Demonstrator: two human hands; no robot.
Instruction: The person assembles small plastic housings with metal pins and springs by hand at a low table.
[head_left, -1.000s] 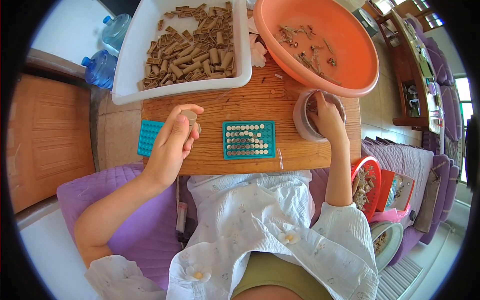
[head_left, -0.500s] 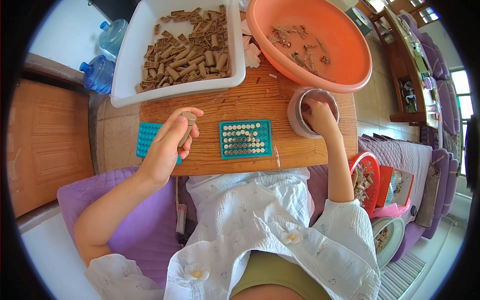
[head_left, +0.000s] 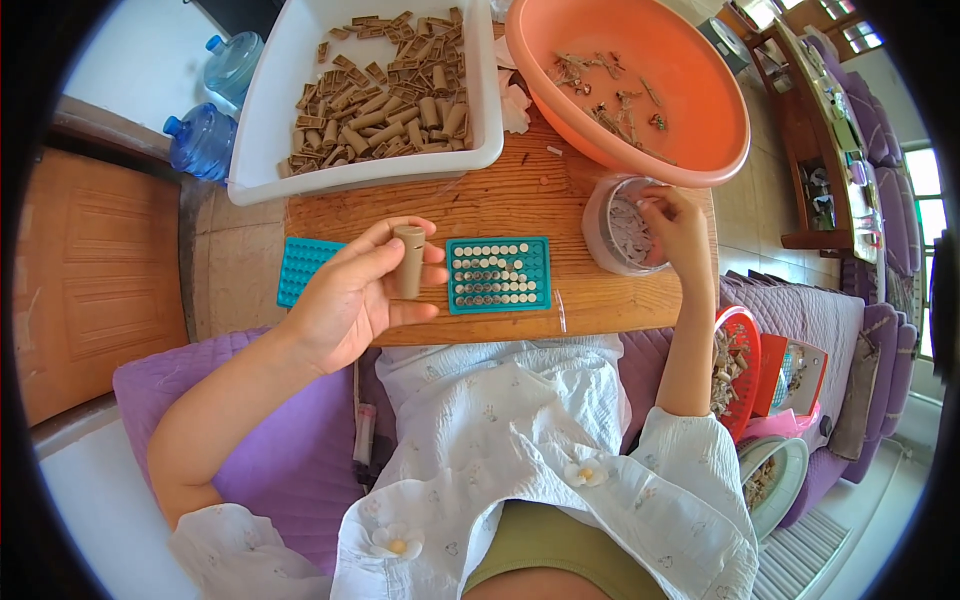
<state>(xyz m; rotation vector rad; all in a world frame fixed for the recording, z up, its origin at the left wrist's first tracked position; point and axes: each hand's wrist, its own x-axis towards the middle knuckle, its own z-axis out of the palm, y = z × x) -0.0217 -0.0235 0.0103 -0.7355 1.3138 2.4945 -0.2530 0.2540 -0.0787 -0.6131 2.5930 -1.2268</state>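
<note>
Clasping a smooth tan cylinder (head_left: 409, 268) left of centre, the left hand (head_left: 352, 288) half-curls; at the round tub (head_left: 599, 238), centre right, the right hand (head_left: 678, 222) bunches, its catch, if any, unclear.

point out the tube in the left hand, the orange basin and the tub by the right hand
Tube (head_left: 410, 268): head view, middle of its side.
Orange basin (head_left: 692, 100): head view, bare inner wall.
Tub (head_left: 599, 246): head view, outer wall.
</note>
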